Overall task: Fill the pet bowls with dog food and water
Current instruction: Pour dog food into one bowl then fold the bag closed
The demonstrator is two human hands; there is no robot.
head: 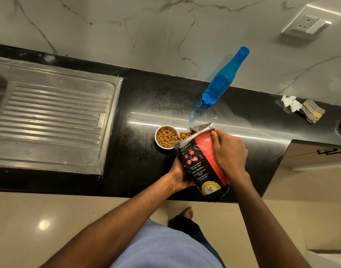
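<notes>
Food bag point(201, 167) reads "Better Digestibility", "Healthy Coat".

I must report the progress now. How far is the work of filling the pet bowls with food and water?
Done: the bowl already holds plenty of kibble. In hand: both hands, left and right, hold the tilted food bag, its open mouth over the bowl's rim. Left: the water. The blue bottle stands untouched on the counter, and no second bowl is in view.

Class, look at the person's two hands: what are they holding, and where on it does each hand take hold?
Both hold the dog food bag, tipped over the bowl. The right hand grips its upper side near the open mouth; the left hand supports its lower side.
</notes>
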